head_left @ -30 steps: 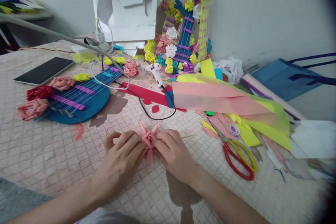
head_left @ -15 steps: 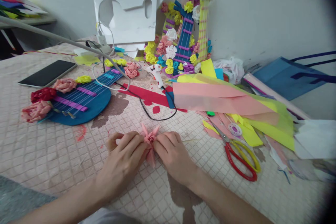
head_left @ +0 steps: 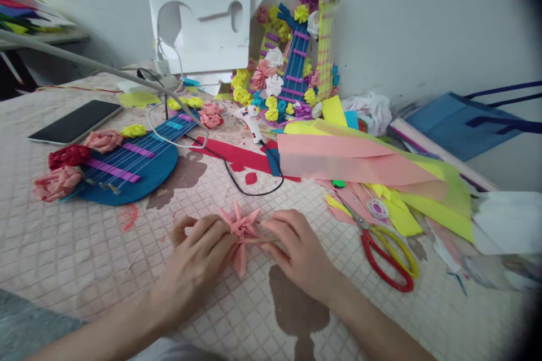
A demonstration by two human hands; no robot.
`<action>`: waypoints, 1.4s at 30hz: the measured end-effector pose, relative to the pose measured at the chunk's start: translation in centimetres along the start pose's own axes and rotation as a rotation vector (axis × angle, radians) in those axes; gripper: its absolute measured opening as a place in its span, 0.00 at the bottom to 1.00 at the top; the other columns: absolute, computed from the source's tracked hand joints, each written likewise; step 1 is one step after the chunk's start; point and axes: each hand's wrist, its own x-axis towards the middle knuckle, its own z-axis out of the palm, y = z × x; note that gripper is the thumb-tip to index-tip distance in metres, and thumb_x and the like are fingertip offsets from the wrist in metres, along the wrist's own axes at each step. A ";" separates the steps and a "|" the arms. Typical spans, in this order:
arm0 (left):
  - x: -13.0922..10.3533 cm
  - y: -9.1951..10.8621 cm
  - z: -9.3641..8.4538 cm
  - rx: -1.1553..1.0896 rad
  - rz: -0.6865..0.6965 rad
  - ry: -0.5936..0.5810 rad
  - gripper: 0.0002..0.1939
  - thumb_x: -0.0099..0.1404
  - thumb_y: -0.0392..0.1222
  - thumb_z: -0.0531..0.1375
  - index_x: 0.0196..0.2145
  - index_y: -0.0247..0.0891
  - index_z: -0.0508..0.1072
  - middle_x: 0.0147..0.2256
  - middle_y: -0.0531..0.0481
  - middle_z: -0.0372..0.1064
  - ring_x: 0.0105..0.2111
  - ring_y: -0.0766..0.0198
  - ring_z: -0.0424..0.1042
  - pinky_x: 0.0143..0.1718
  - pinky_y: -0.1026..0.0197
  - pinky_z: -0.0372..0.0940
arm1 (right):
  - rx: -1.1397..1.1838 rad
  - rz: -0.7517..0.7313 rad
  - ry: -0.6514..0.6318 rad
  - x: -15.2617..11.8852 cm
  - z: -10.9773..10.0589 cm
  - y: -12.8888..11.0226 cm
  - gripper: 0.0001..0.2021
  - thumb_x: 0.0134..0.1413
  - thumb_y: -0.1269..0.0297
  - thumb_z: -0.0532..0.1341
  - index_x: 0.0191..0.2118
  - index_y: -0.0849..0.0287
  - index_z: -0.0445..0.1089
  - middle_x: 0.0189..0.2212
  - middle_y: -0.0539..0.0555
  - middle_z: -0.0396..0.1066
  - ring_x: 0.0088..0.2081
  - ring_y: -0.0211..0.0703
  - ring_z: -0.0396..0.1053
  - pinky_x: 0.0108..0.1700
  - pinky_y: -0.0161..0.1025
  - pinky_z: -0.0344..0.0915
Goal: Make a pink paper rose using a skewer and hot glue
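Note:
A pink crepe-paper flower [head_left: 242, 227] with pointed petals spread outward is in front of me, just above the quilted tablecloth. My left hand [head_left: 203, 254] is closed on its left side, the fingertips pinching it near the centre. On the other side, my right hand [head_left: 298, 254] has its thumb and fingers closed round a thin pale stick [head_left: 259, 240] that reaches to the flower's middle. The stick's far end is hidden among the petals.
To the left lies a blue paper guitar [head_left: 127, 166] with paper roses, beside a tablet [head_left: 76, 121]. Behind are a white glue gun [head_left: 250, 123] and its black cord. Red-and-yellow scissors [head_left: 387, 254] and crepe sheets [head_left: 351, 161] lie right. Decorated guitars [head_left: 296, 62] lean on the wall.
My right hand has drawn slightly right, away from the flower's centre, and its fingers have parted from the petals. The petals now show more spread. My left hand keeps its hold.

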 end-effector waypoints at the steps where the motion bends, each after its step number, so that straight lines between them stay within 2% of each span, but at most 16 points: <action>1: 0.1 0.0 -0.1 -0.005 0.008 0.010 0.13 0.71 0.37 0.46 0.38 0.37 0.70 0.34 0.48 0.68 0.39 0.57 0.62 0.39 0.54 0.52 | -0.012 0.039 -0.016 -0.4 -0.5 0.4 0.11 0.62 0.64 0.55 0.48 0.60 0.64 0.43 0.57 0.65 0.44 0.46 0.61 0.46 0.44 0.62; 3: 0.2 0.0 -0.2 0.003 0.018 0.021 0.13 0.71 0.36 0.47 0.37 0.38 0.70 0.34 0.48 0.68 0.38 0.58 0.62 0.39 0.54 0.52 | -0.045 0.086 -0.078 -1.0 -1.1 1.1 0.08 0.61 0.64 0.55 0.44 0.59 0.66 0.38 0.56 0.67 0.41 0.46 0.62 0.43 0.45 0.62; 6: 0.3 0.0 -0.3 0.024 0.014 0.021 0.13 0.71 0.36 0.47 0.37 0.38 0.71 0.34 0.49 0.69 0.39 0.58 0.63 0.40 0.54 0.51 | -0.047 0.081 -0.159 -1.6 -1.4 1.6 0.06 0.62 0.66 0.54 0.37 0.58 0.68 0.32 0.53 0.67 0.38 0.43 0.62 0.41 0.42 0.62; 12: 0.0 -0.3 -0.1 0.034 0.015 -0.002 0.11 0.70 0.35 0.49 0.38 0.40 0.71 0.35 0.50 0.69 0.39 0.59 0.64 0.42 0.53 0.50 | -0.060 0.064 -0.221 -1.9 -1.7 1.3 0.08 0.62 0.69 0.53 0.32 0.59 0.66 0.30 0.51 0.66 0.36 0.41 0.61 0.39 0.40 0.62; 16: 0.0 -0.6 0.0 0.003 0.029 -0.025 0.11 0.70 0.35 0.49 0.39 0.39 0.71 0.36 0.50 0.70 0.41 0.58 0.64 0.44 0.53 0.50 | -0.070 0.099 -0.303 -3.1 -4.2 2.2 0.07 0.61 0.70 0.54 0.31 0.57 0.65 0.29 0.50 0.66 0.36 0.41 0.64 0.37 0.39 0.64; 19: 0.1 -0.7 -0.1 -0.048 0.026 -0.014 0.12 0.70 0.36 0.49 0.38 0.40 0.72 0.35 0.50 0.70 0.41 0.59 0.65 0.44 0.53 0.49 | 0.023 0.246 -0.358 -4.7 -6.7 3.2 0.06 0.60 0.69 0.55 0.31 0.55 0.64 0.30 0.49 0.67 0.33 0.39 0.66 0.33 0.36 0.64; 21: 0.3 -0.8 -0.2 -0.071 0.024 -0.007 0.12 0.70 0.36 0.50 0.37 0.41 0.72 0.35 0.51 0.71 0.40 0.59 0.65 0.44 0.53 0.49 | 0.082 0.364 -0.322 -5.7 -7.8 3.7 0.06 0.59 0.67 0.55 0.30 0.55 0.64 0.28 0.48 0.66 0.30 0.37 0.65 0.30 0.34 0.64; 23: 0.6 -0.9 -0.4 -0.087 0.027 -0.006 0.12 0.70 0.36 0.50 0.36 0.42 0.73 0.34 0.52 0.71 0.38 0.60 0.65 0.44 0.53 0.49 | 0.081 0.491 -0.221 -6.1 -7.9 4.1 0.05 0.57 0.66 0.55 0.30 0.55 0.63 0.24 0.47 0.65 0.26 0.37 0.64 0.28 0.34 0.62; 25: 1.0 -1.1 -0.7 -0.102 0.043 -0.012 0.12 0.70 0.36 0.50 0.35 0.43 0.73 0.32 0.54 0.71 0.37 0.62 0.66 0.43 0.54 0.49 | 0.056 0.597 -0.118 -6.0 -7.3 4.4 0.05 0.56 0.66 0.54 0.29 0.56 0.62 0.22 0.46 0.64 0.24 0.37 0.63 0.27 0.34 0.61; 27: 1.4 -1.4 -0.9 -0.116 0.072 -0.024 0.11 0.70 0.38 0.51 0.35 0.44 0.72 0.31 0.55 0.70 0.37 0.63 0.66 0.43 0.55 0.49 | 0.032 0.654 -0.068 -5.5 -6.3 4.9 0.05 0.55 0.66 0.53 0.28 0.56 0.61 0.21 0.46 0.65 0.24 0.38 0.64 0.28 0.34 0.61; 33: 1.7 -3.2 -1.2 -0.117 0.121 -0.012 0.11 0.70 0.39 0.52 0.34 0.45 0.73 0.32 0.54 0.70 0.38 0.63 0.66 0.44 0.55 0.50 | -0.121 0.674 -0.008 -3.9 -4.2 6.5 0.05 0.51 0.66 0.54 0.26 0.56 0.60 0.18 0.46 0.64 0.22 0.39 0.64 0.27 0.35 0.58; 37: 1.9 -4.1 -1.5 -0.128 0.172 -0.040 0.11 0.70 0.38 0.52 0.35 0.44 0.73 0.33 0.54 0.70 0.38 0.62 0.66 0.44 0.54 0.49 | -0.198 0.689 0.041 -3.0 -3.9 7.4 0.05 0.53 0.63 0.54 0.28 0.56 0.62 0.20 0.49 0.68 0.23 0.41 0.67 0.28 0.36 0.57; 42: 2.1 -4.6 -1.9 -0.156 0.211 -0.055 0.16 0.72 0.39 0.46 0.35 0.42 0.72 0.34 0.52 0.70 0.37 0.62 0.65 0.44 0.53 0.48 | -0.281 0.648 0.045 -0.9 -4.3 8.0 0.08 0.56 0.59 0.54 0.31 0.57 0.63 0.23 0.51 0.70 0.27 0.44 0.68 0.30 0.37 0.58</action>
